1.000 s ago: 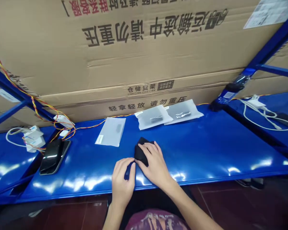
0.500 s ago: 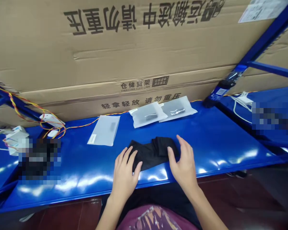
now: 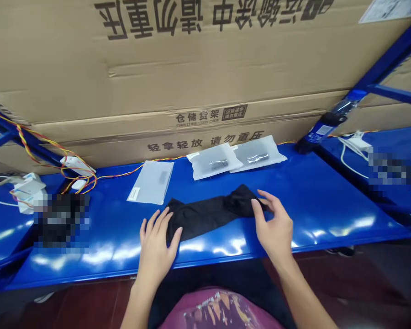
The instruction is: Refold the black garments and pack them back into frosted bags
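A long, narrow piece of black cloth (image 3: 205, 216) lies stretched sideways on the blue shelf, its right end bunched and lifted a little. My left hand (image 3: 159, 242) rests on its left end, fingers apart and laid over the fabric. At the right end, my right hand (image 3: 274, 224) pinches the cloth between thumb and fingers; the fingertips are partly hidden. Behind the cloth are a frosted bag (image 3: 150, 183) with a small label, a second frosted bag (image 3: 214, 162) and a third frosted bag (image 3: 258, 154), the last two overlapping, with something dark inside each.
Large cardboard boxes (image 3: 226, 68) stand upright along the back of the blue shelf (image 3: 311, 196). A dark drink bottle (image 3: 324, 128) leans at the right post. Twisted wires and a white power strip (image 3: 78, 165) lie at left, near a blurred-out dark object (image 3: 63, 221).
The black cloth has been drawn out longer. My left hand has moved left and my right hand right, and the folded right part has opened into a loose bunch.
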